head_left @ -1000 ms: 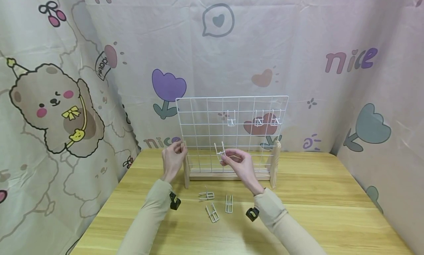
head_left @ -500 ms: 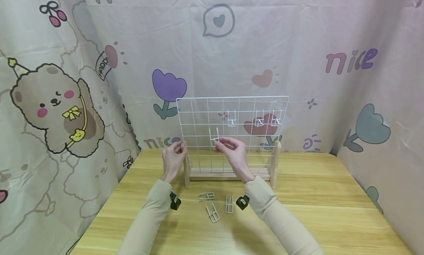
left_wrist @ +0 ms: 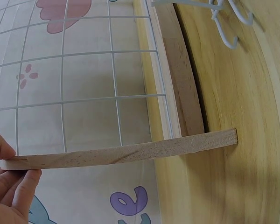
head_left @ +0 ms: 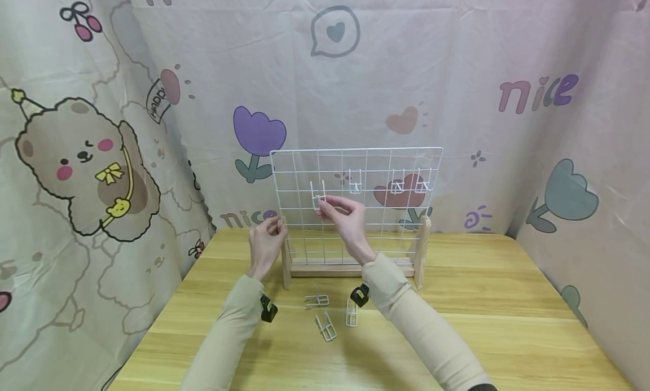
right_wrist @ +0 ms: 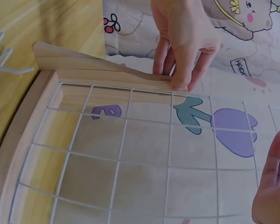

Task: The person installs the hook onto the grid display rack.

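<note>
One upright hook (head_left: 317, 197) points prongs up, right hand (head_left: 349, 219) pinching, left hand (head_left: 266, 244) gripping stand (head_left: 286, 267).

The left hand (head_left: 266, 243) pinches a wooden post (head_left: 286, 261), the right hand (head_left: 347, 220) a white hook (head_left: 318, 197).

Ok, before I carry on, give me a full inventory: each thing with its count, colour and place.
Wire grid: 1, white, upright in the stand
Wooden stand: 1, pale wood, on the table
Hung hooks: 3, white, on the grid's upper right part
Loose hooks: 3, white, on the table in front of the stand
Held hook: 1, white, in front of the grid; contact unclear
Table: 1, yellowish wood, under the stand
Printed cloth: count unclear, pale with coloured drawings, behind and at both sides
Wrist devices: 2, black, one at each wrist
Sleeves: 2, beige, on both arms
Left hand: 1, bare, pinching the stand's left upright
Right hand: 1, bare, pinching the held hook
</note>
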The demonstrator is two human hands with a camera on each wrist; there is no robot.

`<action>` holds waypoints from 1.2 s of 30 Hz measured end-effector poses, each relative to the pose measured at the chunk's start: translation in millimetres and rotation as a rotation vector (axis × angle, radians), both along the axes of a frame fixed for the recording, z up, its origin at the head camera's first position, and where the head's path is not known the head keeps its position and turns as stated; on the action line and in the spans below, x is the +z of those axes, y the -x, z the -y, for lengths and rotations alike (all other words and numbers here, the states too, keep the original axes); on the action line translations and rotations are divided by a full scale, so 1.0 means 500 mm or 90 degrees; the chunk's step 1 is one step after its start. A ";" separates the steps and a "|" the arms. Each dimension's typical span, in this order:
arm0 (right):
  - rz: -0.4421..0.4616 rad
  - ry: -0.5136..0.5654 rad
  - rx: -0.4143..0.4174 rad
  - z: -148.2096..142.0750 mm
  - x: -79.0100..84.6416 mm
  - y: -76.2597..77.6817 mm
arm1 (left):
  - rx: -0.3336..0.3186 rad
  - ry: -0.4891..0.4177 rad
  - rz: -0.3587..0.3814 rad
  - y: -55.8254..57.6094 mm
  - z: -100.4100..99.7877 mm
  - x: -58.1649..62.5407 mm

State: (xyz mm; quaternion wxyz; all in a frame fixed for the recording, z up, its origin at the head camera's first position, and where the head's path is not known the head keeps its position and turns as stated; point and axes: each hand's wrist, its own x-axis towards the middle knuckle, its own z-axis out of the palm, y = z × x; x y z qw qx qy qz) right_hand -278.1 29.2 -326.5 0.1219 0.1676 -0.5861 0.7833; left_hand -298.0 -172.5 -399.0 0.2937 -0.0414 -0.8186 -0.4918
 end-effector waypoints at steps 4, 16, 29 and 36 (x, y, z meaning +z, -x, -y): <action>-0.017 0.020 -0.009 0.015 0.014 0.006 | -0.002 -0.002 0.002 0.000 -0.001 0.001; -0.003 0.073 -0.016 0.052 0.038 0.030 | 0.002 0.006 -0.001 -0.002 0.000 0.001; -0.007 0.115 -0.036 0.074 0.053 0.047 | -0.001 0.001 -0.004 0.000 -0.001 0.005; 0.007 0.138 -0.035 0.076 0.051 0.051 | -0.003 -0.003 0.002 -0.003 -0.001 0.005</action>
